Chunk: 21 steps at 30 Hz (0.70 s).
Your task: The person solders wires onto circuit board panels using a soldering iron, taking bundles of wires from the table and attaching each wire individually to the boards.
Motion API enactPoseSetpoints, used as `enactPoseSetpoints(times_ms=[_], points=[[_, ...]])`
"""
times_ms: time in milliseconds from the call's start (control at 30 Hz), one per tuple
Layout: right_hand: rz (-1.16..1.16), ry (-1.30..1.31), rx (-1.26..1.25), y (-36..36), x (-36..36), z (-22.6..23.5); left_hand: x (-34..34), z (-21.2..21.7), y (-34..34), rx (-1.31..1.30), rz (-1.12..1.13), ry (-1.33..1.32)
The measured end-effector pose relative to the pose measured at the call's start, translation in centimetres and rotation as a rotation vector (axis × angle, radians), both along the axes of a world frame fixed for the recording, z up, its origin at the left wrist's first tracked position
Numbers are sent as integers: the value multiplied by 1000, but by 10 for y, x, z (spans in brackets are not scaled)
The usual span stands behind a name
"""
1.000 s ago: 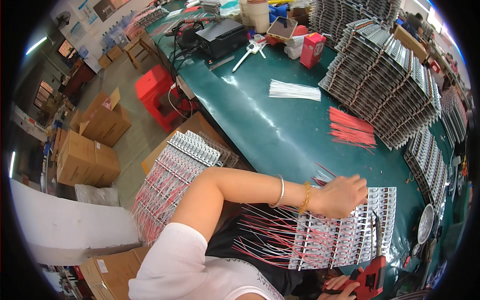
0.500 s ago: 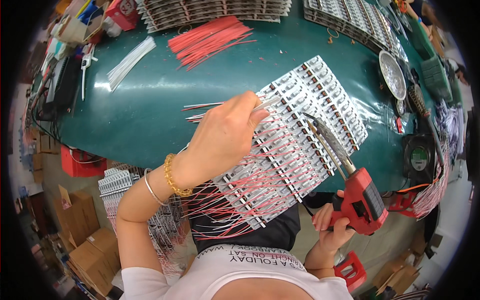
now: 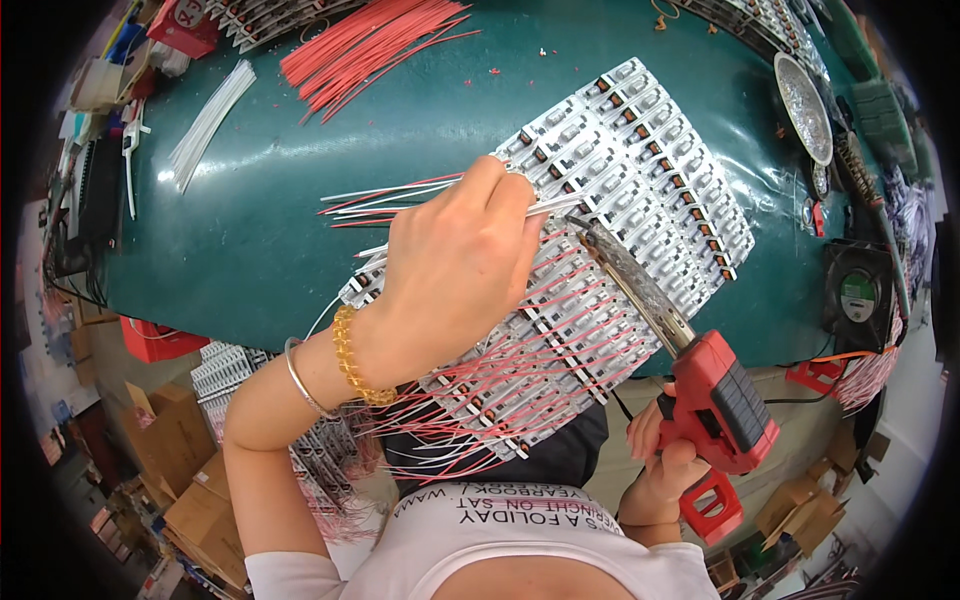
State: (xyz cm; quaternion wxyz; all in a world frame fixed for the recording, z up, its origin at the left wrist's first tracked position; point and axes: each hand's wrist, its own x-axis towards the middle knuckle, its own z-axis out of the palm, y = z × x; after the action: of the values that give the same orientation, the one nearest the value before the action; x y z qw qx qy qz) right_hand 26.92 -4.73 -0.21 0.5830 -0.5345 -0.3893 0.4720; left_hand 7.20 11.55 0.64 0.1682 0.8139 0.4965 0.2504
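A large panel of small white circuit boards (image 3: 640,130) lies slanted across the table edge and over my lap. Many red and white wires (image 3: 545,345) are attached along its nearer rows. My left hand (image 3: 455,265) is closed in a pinch on white wires (image 3: 555,205), whose ends reach over the panel; more red and white lengths stick out behind the hand. My right hand (image 3: 665,460) grips a red soldering gun (image 3: 735,400) with a black side. Its dark, bent tip is close beside the wire ends; whether it touches them I cannot tell.
Loose red wires (image 3: 370,50) and a bundle of white wires (image 3: 212,122) lie on the green table (image 3: 270,240). An oval metal dish (image 3: 803,108) stands at the right, above a black round-faced device (image 3: 858,298). More wired panels (image 3: 325,450) hang at lower left, near cardboard boxes (image 3: 205,510).
The soldering gun's tip has moved left over the panel, up to the wire ends at my left hand. The whole view has shifted a little; the left hand keeps its pinch.
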Motion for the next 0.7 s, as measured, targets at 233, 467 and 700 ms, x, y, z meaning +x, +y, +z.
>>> enactPoseSetpoints(times_ms=[233, 467, 700], points=[[-294, 128, -142, -5, -14, 0, -2, -4, 1, 30, -46, -38], [-50, -282, -109, -26, 14, -19, -6, -2, 1, 57, -66, -32], [-64, -180, 8, -8, -3, 2, -5, -4, 1, 76, -77, -31]])
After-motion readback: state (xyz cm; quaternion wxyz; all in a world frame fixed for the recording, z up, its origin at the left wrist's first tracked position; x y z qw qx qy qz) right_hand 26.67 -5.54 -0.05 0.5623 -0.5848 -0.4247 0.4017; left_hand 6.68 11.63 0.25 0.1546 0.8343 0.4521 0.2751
